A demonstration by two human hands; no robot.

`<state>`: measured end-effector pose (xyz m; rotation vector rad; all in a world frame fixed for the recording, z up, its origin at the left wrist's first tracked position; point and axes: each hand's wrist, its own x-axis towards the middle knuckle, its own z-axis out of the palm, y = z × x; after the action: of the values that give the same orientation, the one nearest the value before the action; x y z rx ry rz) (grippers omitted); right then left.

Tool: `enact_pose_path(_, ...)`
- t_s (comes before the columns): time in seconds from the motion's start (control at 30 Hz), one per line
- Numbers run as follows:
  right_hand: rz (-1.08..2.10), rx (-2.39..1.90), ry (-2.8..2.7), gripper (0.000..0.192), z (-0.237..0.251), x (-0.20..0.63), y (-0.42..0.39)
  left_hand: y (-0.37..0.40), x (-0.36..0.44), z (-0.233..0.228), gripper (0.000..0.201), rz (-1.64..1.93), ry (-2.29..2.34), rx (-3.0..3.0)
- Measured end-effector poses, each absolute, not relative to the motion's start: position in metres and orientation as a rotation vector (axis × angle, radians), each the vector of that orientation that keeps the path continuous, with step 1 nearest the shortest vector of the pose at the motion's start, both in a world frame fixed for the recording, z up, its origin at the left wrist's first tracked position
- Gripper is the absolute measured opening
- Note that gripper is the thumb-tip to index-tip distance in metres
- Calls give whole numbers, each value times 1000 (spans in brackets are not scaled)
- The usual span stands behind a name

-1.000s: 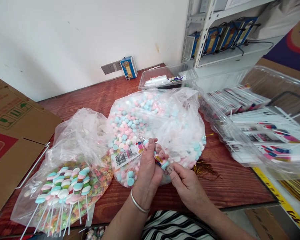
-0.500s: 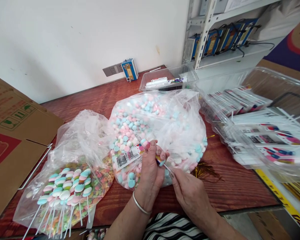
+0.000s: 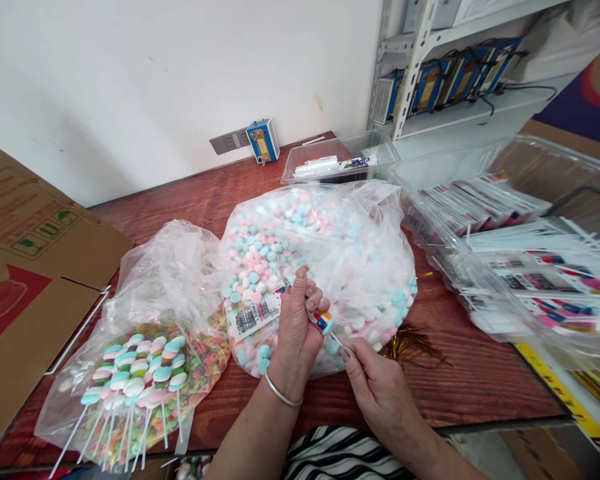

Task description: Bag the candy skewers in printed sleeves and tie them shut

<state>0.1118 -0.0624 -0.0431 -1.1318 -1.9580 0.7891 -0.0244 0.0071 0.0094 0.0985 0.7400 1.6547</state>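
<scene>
- Head view: reddish wooden surface runs back to a white wall; a metal shelf rack stands at 1 o'clock.
- Left hand: fingers curled shut around a small printed sleeve with a barcode label, held just above the big candy bag at centre frame.
- Right hand: thumb and forefinger pinched on the white stick of a lollipop, whose coloured head sits at the mouth of the sleeve, touching the left fingers.
- Large clear bag of pastel candy pieces lies directly behind both hands, at 12 o'clock from them.
- Second clear bag at 9 o'clock holds a bundle of finished stick lollipops on top of loose multicoloured sweets.
- Clear trays of packed printed sleeves occupy 3 o'clock; a smaller clear tub sits at 12 o'clock near the wall.
- Cardboard box flap covers 9 o'clock, at the left edge.
- Progress, as a judgement: many sleeves appear filled and stacked; one lollipop is partway into its sleeve; a sizeable bundle awaits at left.
</scene>
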Motion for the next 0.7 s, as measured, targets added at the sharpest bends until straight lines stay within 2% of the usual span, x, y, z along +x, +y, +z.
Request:
enact_pose_path(0.23, 788, -1173, -1926, 22, -45, 102, -52, -11, 5, -3, 26, 1594, 840, 150)
enact_pose_path(0.4, 869, -1139, -1926, 24, -42, 110, -53, -5, -21, -1, 33, 1631, 783, 125)
enact_pose_path(0.57, 837, -1104, -1991, 23, -44, 112, -62, 7, -43, 6, 13, 1679, 661, 90)
enact_pose_path(0.7, 837, -1163, -1946, 22, -45, 106, -60, 2, -24, -1, 14, 1643, 754, 73)
